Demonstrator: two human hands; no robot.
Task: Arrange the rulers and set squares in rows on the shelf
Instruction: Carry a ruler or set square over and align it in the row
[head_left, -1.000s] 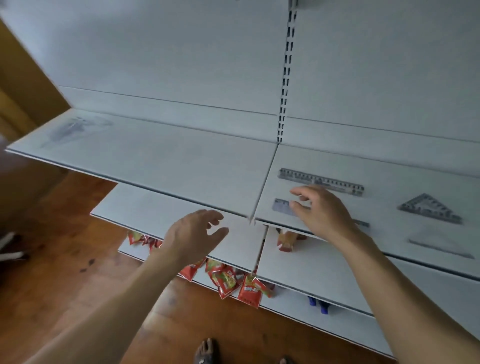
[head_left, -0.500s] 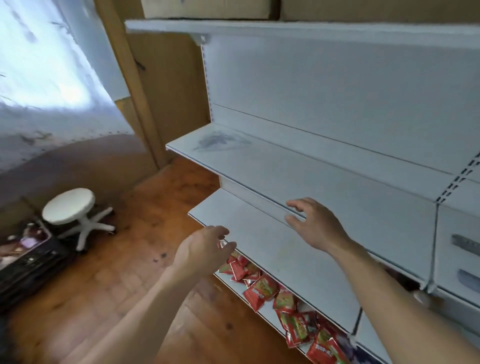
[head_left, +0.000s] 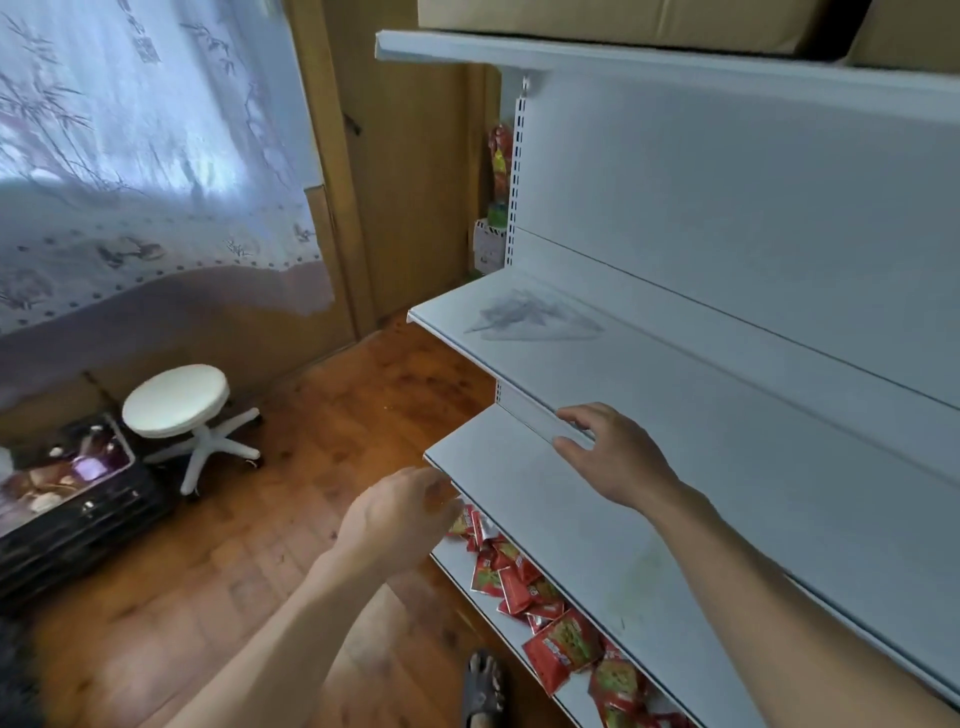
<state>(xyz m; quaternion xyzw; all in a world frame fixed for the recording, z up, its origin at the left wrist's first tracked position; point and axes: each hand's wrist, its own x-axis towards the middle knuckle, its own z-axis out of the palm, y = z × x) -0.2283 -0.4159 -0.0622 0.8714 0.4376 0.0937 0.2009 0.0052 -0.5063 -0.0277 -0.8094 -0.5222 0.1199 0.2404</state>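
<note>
View's swung left since a second ago, so the two rulers and two set squares already laid out are out of shot; probably fetching more. One blurry see-through pile (head_left: 530, 318) lies at the shelf (head_left: 753, 441)'s far left end, pieces uncountable. Both hands are empty; left hand (head_left: 400, 514) loosely curled, right hand (head_left: 613, 457) spread over the shelf edge.

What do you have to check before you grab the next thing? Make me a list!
1. Left hand free: ok, it holds nothing.
2. Right hand free: ok, fingers relaxed by the shelf front edge.
3. Something to pick up: ok, a grey pile of triangle shapes lies at the shelf's left end, likely set squares, though blurred.
4. Rulers in view: not ok, none show.
5. Way to the pile: ok, only bare shelf between.
6. Red snack packets out of the way: ok, on a lower shelf.
</note>
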